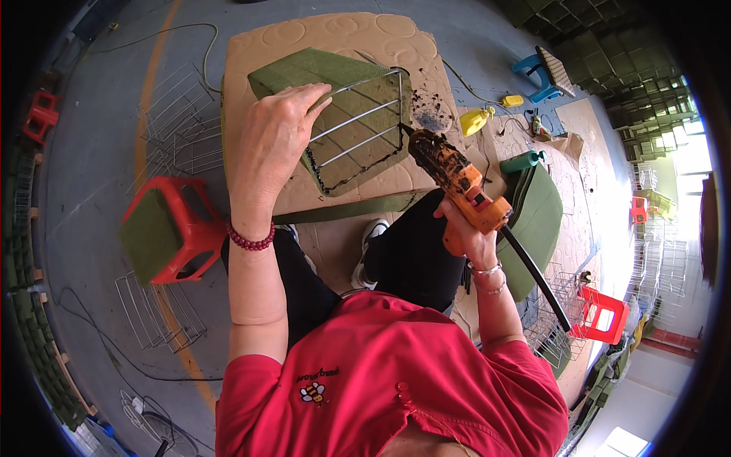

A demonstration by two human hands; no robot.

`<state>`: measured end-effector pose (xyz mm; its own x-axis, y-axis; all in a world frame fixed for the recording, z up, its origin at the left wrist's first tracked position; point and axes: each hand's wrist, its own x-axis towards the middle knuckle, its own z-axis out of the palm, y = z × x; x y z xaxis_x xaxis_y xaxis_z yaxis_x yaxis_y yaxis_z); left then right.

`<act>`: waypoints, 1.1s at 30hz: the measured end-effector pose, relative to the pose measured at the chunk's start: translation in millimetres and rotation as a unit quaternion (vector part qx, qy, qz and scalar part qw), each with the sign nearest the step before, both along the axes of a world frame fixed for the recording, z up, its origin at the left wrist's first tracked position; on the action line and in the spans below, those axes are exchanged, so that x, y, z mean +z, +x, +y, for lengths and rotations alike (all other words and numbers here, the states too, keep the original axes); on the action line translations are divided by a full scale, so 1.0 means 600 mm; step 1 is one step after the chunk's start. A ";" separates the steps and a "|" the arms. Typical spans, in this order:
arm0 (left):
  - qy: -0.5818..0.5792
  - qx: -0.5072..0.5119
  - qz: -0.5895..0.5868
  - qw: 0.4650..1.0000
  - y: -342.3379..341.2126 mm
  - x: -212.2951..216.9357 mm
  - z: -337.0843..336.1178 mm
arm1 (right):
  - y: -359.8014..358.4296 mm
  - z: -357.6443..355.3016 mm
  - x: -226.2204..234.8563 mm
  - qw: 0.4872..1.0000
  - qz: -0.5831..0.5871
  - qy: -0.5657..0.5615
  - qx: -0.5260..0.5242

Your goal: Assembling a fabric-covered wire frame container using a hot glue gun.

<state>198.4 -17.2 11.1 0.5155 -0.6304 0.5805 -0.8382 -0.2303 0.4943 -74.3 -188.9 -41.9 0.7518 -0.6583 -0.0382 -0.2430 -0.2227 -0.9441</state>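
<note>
A tan cardboard board carries a green felt mat.

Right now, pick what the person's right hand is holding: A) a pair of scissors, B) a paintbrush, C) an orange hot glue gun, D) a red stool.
C: the right hand grips an orange glue gun, blackened with residue, its nozzle pointing at the wire frame that the left hand presses onto the green mat piece.
</note>
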 end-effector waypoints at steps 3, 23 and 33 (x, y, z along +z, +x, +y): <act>-0.001 -0.002 0.002 1.000 -0.001 0.001 0.001 | 0.005 -0.003 0.003 1.000 -0.024 0.018 -0.002; 0.006 -0.001 -0.001 1.000 0.003 -0.001 0.001 | 0.009 -0.005 0.010 1.000 0.008 -0.005 -0.003; 0.009 0.005 0.020 1.000 0.001 0.002 0.001 | 0.008 -0.007 0.003 1.000 0.008 0.024 -0.017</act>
<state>199.2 -16.4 12.1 0.5440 -0.6356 0.5478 -0.8155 -0.2469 0.5234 -69.4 -193.2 -40.2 0.7280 -0.6805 -0.0830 -0.2654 -0.1682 -0.9493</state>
